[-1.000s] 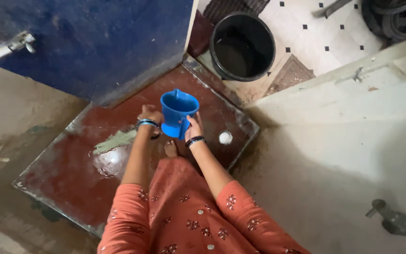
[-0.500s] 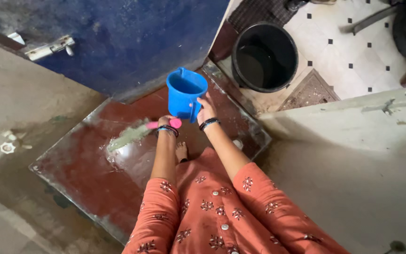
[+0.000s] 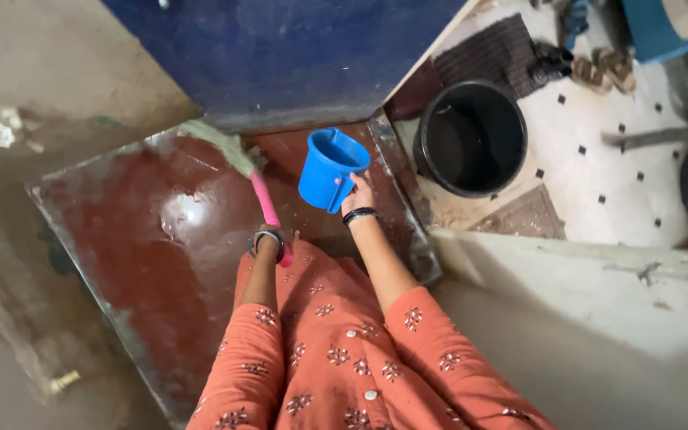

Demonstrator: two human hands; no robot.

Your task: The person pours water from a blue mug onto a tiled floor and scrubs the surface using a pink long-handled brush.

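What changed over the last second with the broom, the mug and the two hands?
The left hand swung the pink-handled broom: its bristles, first pointing left across the wet red floor, now reach up toward the blue door. The right hand kept its grip on the blue mug, held upright. The black bucket stayed beyond the doorway.

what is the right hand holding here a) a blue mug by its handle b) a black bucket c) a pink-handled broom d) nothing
a: the right hand grips the handle of the blue mug, held above the wet red floor, while the left hand holds the pink-handled broom and the black bucket stands apart on the floor.
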